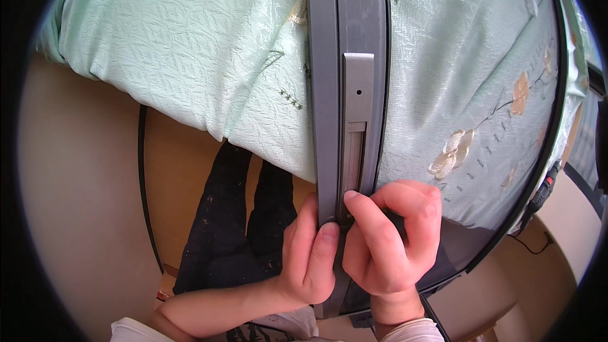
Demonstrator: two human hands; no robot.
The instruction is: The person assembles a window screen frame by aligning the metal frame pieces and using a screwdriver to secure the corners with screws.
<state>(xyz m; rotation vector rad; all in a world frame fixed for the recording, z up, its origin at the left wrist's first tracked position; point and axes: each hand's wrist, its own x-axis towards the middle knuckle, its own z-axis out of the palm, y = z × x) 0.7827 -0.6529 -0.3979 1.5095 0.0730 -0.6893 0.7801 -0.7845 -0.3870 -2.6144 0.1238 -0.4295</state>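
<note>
"Two hands are at the grey bar (324, 101); where's the slotted metal strip (359, 107)?"

"On the bar's face, mostly beyond both hands. Its near part reaches the right hand (396, 240), whose fingers are curled, one tip at the slot's lower end; I can't tell whether they grip it."

"And the left hand (308, 266)?"

"Pinching the bar's left edge between thumb and fingers."

"Which way does the strip point?"

"Its long axis runs along the bar, away from the body: pale end and round hole farthest, slot nearer. Mint-green fabric (177, 44) spreads beside the bar."
</note>
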